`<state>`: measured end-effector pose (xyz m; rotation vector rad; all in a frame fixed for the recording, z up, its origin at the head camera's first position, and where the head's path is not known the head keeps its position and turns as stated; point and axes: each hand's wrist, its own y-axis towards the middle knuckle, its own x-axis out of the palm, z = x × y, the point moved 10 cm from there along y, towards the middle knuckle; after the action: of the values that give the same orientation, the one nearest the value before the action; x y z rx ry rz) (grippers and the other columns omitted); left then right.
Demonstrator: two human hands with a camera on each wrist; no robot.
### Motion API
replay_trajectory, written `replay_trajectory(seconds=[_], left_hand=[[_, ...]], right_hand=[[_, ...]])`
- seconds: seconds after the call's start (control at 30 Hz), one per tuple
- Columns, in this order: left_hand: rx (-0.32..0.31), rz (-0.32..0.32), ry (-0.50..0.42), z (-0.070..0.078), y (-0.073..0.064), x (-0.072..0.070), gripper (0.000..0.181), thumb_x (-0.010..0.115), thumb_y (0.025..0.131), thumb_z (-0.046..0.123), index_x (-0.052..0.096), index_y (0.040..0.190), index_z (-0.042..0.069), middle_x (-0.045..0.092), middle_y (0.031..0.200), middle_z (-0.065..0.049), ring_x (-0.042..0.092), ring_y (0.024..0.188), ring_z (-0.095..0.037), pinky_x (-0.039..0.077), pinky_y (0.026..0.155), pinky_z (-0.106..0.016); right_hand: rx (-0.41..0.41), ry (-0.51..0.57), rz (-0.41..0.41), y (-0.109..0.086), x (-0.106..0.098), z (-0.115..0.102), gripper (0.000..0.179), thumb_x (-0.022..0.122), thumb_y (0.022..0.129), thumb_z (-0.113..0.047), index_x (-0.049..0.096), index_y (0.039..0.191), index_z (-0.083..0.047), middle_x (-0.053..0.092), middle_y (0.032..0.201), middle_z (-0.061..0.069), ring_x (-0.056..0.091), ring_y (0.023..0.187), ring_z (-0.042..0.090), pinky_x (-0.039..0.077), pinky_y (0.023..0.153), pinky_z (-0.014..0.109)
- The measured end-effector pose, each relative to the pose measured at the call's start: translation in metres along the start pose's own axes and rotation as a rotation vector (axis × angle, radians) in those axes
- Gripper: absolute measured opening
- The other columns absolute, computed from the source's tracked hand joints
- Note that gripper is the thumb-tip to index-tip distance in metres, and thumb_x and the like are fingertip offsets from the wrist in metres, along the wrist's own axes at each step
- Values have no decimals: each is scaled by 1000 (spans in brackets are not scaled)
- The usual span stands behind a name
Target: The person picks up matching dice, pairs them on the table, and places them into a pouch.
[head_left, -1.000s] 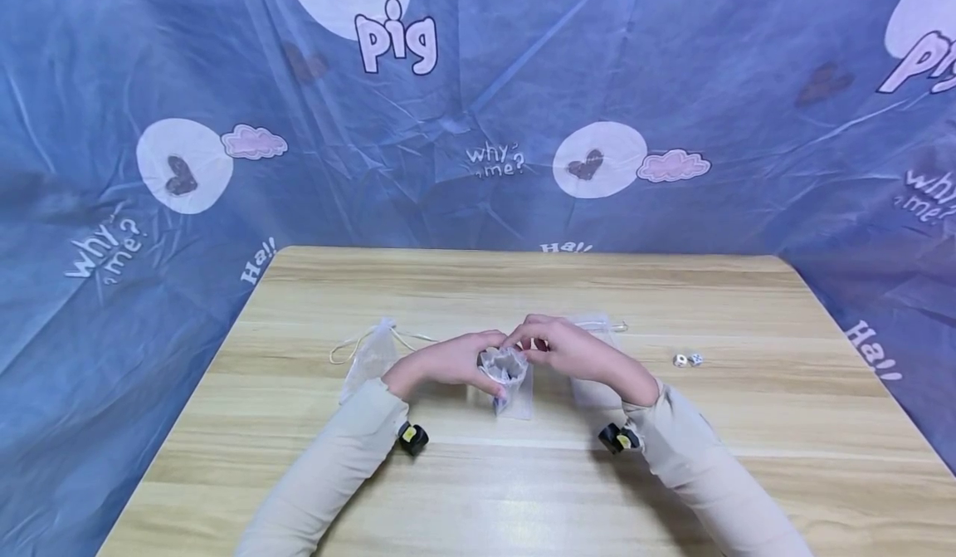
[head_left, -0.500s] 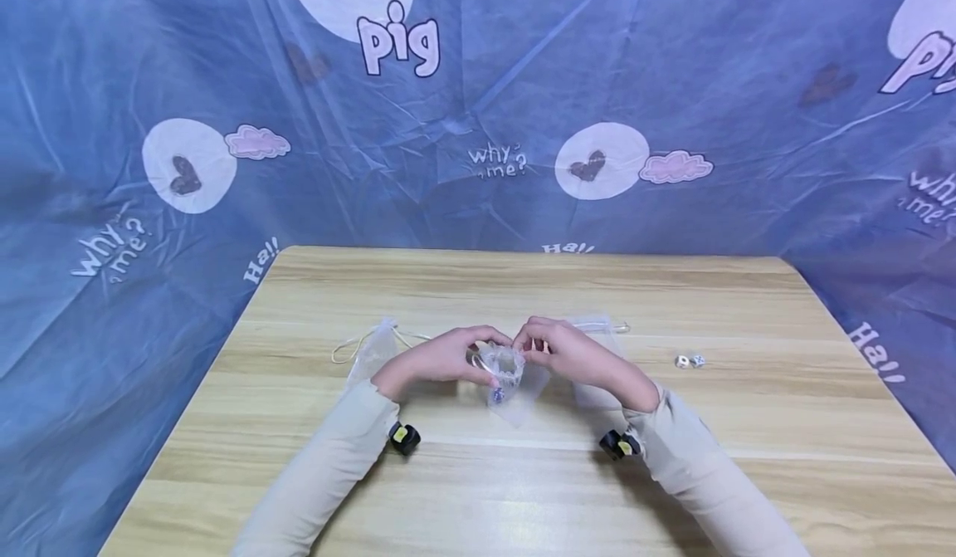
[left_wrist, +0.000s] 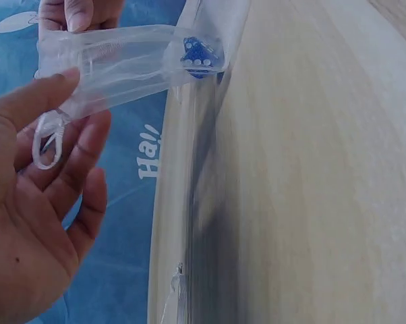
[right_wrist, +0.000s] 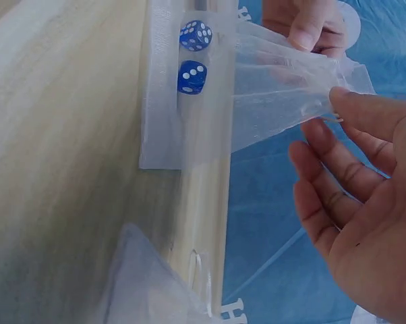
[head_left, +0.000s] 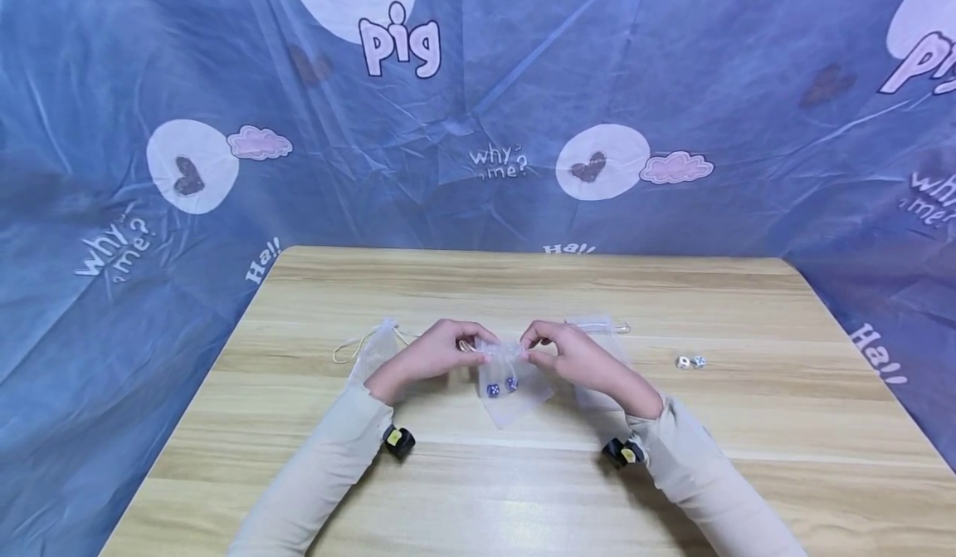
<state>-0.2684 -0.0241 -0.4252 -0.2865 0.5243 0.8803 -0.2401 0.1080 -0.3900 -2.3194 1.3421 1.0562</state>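
Note:
A sheer white drawstring pouch (head_left: 499,364) is held up between both hands, its mouth at the top. Two blue dice (right_wrist: 193,77) with white pips lie in its bottom, seen through the mesh. My left hand (head_left: 436,356) pinches one side of the mouth between thumb and fingers, and a loop of drawstring (left_wrist: 46,145) hangs by its palm. The other side of the mouth is pinched by my right hand (head_left: 565,351). Beneath the pouch, another flat sheer pouch (head_left: 515,407) lies on the table.
Left of the hands lies a sheer pouch with a cream cord (head_left: 373,351). Behind the right wrist is another sheer pouch (head_left: 597,330). Two small dice, one white (head_left: 683,363) and one light blue (head_left: 699,362), sit farther right on the wooden table (head_left: 478,491). A blue printed cloth hangs behind.
The pouch's round opening has narrowed and flattened as the hands moved slightly apart. My left hand went from cupping the pouch to pinching its rim, and both blue dice now show.

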Motion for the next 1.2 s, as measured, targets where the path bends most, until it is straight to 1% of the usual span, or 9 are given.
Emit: replay_trajectory(seconds=[0.17,0.23,0.4,0.47,0.63,0.77,0.9,1.03,1.2], left_hand=[[-46,63,-14,-5,0,-7,29,75,81,16,71,109,9,70,91,-2,59,81,-11,50,76,-26],[-57,89,-26,-6,0,-9,29,75,80,16,72,108,9,69,89,-2,58,79,-11,50,74,-26],[-65,139,-80,-7,1,-15,29,76,80,16,71,108,10,69,89,-4,59,77,-12,51,73,-28],[-70,145,-107,-7,1,-17,30,77,80,17,71,109,10,69,90,-4,61,77,-12,52,74,-29],[-64,141,-143,-4,1,-18,30,77,80,16,71,109,10,70,90,-5,64,79,-11,53,75,-27],[-53,137,-127,3,0,-22,31,77,81,16,71,111,12,71,90,-4,64,79,-10,53,73,-26],[-51,156,-154,7,-2,-28,34,78,80,16,70,112,11,73,89,-5,69,77,-14,56,73,-37],[-73,166,-201,8,-3,-33,34,78,79,15,70,112,8,75,86,-7,72,80,-25,54,78,-52],[-93,170,-194,7,-4,-37,35,78,80,19,71,113,11,76,85,-6,70,86,-37,53,76,-55]], right_hand=[[19,3,9,-2,1,3,4,64,91,-14,65,95,-13,69,93,-3,62,93,16,49,90,42],[29,8,15,-3,1,5,4,64,91,-15,65,95,-13,69,92,-4,62,91,14,47,94,45],[45,24,39,-3,-2,8,5,65,91,-14,66,95,-12,69,92,-2,62,91,15,49,91,46],[47,23,43,-3,-3,7,9,65,90,-13,67,99,-11,69,94,0,62,92,15,51,87,43],[23,-10,36,-3,-3,3,18,65,90,-12,68,107,-7,70,99,4,63,92,16,53,86,39],[-5,-20,42,-1,-4,0,12,65,89,-11,71,99,-7,69,95,2,63,89,14,54,84,31],[-16,-13,75,-1,-10,0,7,67,88,-11,71,93,-8,67,91,0,62,85,11,54,79,27],[-32,-30,109,-3,-17,-2,6,68,88,-13,72,90,-9,67,92,1,62,86,13,53,77,27],[-53,-46,140,-4,-24,-5,7,68,87,-15,73,88,-10,68,96,3,65,92,21,54,84,35]])
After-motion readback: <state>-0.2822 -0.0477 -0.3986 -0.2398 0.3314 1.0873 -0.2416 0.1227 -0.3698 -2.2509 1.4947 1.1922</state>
